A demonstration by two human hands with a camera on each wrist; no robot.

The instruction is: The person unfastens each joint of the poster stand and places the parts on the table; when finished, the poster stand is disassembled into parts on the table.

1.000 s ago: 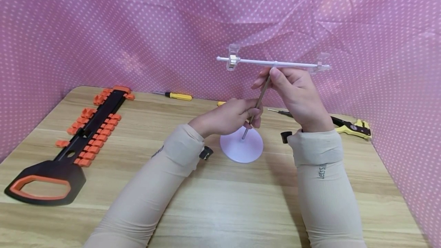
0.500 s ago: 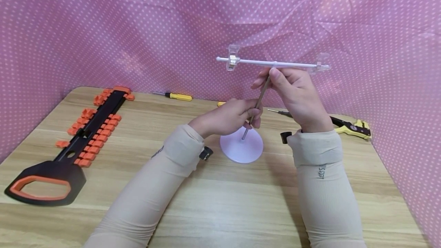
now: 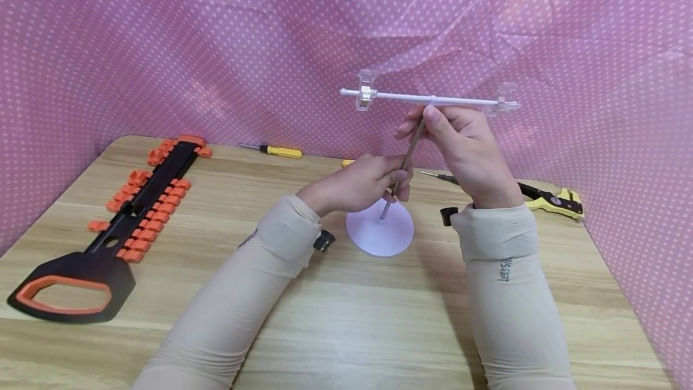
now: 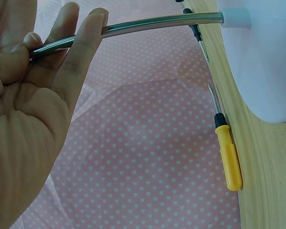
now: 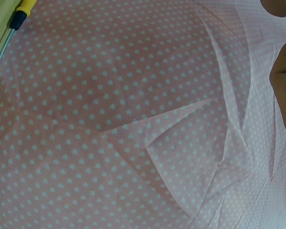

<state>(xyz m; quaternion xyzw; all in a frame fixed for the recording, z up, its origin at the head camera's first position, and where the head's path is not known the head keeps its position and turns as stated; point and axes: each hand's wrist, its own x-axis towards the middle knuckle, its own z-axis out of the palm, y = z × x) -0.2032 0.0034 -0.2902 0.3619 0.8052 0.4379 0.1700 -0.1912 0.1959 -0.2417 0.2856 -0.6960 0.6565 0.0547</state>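
Observation:
A display stand with a round white base (image 3: 379, 238) sits on the wooden table, its thin metal rod (image 3: 412, 148) leaning to the right in the head view. My left hand (image 3: 354, 185) holds the rod's lower part between thumb and fingers, just above the base. Higher up, my right hand (image 3: 468, 149) pinches the rod's top, right under a white crossbar (image 3: 403, 99). A clear clip (image 3: 366, 90) sits near the crossbar's left end, another clear clip (image 3: 503, 102) near its right end. In the left wrist view the rod (image 4: 162, 23) enters a white collar on the base.
At left lies a black rack (image 3: 154, 194) with orange clips and a looped handle (image 3: 70, 287). Along the back edge lie a yellow screwdriver (image 3: 283, 152), a partly hidden yellow handle (image 3: 348, 162) and yellow-black pliers (image 3: 557, 202). Pink dotted cloth (image 3: 271, 47) hangs around the table.

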